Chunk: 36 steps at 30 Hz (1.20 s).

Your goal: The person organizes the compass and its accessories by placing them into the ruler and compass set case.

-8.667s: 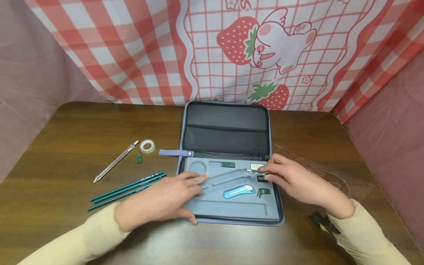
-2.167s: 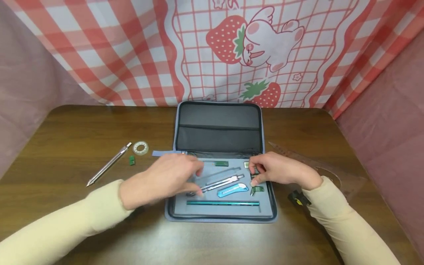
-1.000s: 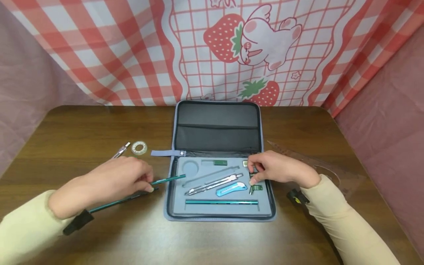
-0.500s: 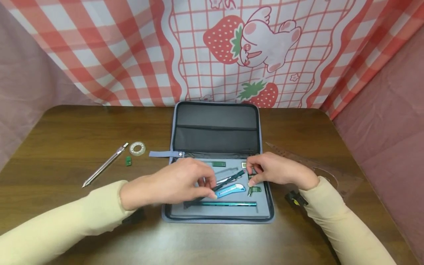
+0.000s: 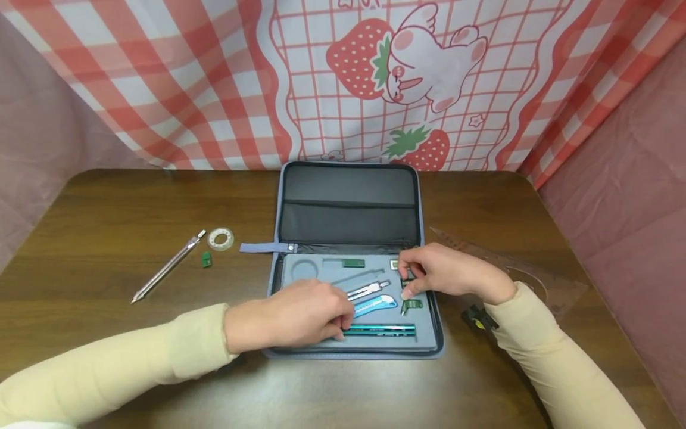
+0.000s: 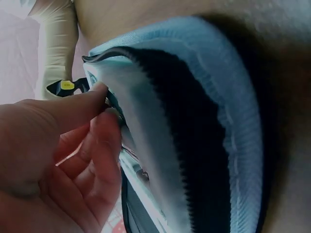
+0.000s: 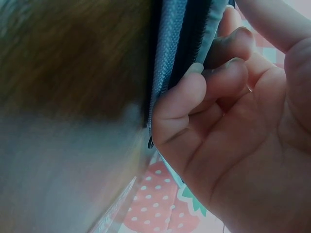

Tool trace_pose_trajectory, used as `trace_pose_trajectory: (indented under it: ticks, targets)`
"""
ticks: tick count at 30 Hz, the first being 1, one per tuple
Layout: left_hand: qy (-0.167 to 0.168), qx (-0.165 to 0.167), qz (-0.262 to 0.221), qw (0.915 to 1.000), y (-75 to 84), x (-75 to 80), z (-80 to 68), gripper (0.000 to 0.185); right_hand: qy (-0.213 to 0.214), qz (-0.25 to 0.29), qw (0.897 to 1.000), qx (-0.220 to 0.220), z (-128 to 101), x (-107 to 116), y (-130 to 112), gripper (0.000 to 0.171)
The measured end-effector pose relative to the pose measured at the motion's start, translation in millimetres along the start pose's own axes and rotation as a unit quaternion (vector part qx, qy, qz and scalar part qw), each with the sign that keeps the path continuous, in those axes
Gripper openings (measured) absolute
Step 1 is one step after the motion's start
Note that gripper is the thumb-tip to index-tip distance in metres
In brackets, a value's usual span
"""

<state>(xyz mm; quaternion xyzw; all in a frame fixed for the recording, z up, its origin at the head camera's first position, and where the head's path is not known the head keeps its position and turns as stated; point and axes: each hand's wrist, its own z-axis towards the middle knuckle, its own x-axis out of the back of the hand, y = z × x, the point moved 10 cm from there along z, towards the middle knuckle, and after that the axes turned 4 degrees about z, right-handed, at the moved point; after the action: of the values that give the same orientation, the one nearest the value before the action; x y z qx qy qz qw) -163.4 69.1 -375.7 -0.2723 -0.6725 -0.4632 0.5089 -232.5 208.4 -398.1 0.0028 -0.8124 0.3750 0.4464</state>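
An open zip case (image 5: 348, 202) lies in the middle of the bench (image 5: 107, 202), its lid half behind and its tray half in front. In the tray, pencils (image 5: 383, 329) lie along the front slot, a utility knife (image 5: 375, 305) just behind them, and a compass (image 5: 367, 290) behind that. The left hand (image 5: 300, 316) rests on the tray's front left, the right hand (image 5: 447, 273) on its right edge. Left of the case lie a mechanical pencil (image 5: 167, 266), a tape roll (image 5: 221, 239) and a small sharpener (image 5: 206, 259). A set square (image 5: 541, 280) lies right of the case.
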Motion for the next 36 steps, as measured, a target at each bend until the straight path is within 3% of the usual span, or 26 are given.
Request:
trace_pose_trajectory:
  ticks: [8,13,17,20,24,27,31,36]
  targets:
    - [0.012,0.036,0.003,0.9993,-10.0,0.6,-4.7,0.023,0.0,-0.001,1.0,-0.003,0.8,-0.4,0.3,0.028]
    - [0.042,0.063,-0.005,0.9971,-23.2,18.3,-19.4,0.024,0.0,0.004,1.0,0.001,1.5,-1.6,0.7,0.029]
    - [0.078,0.092,0.018,0.9926,-42.7,37.0,-45.5,0.025,0.0,0.005,1.0,-0.006,0.8,-1.4,1.7,0.029]
    - [0.079,0.139,0.037,0.9865,-64.7,43.1,-74.1,0.027,0.0,0.006,1.0,-0.009,0.0,-0.6,1.4,0.029]
    - [0.062,0.218,0.044,0.9729,-93.9,40.7,-119.3,0.031,0.0,0.006,1.0,-0.009,0.1,-0.1,0.4,0.028]
    - [0.056,0.252,0.04,0.9653,-107.7,34.3,-145.5,0.034,0.002,0.001,1.0,-0.012,-0.4,1.2,0.8,0.029]
    - [0.053,0.26,0.023,0.9639,-115.0,23.6,-164.1,0.032,0.004,-0.002,1.0,-0.011,-0.8,2.5,0.2,0.03]
    - [0.047,0.259,0.011,0.9646,-116.0,17.4,-170.7,0.027,0.001,0.006,1.0,-0.008,0.7,0.3,-0.8,0.029]
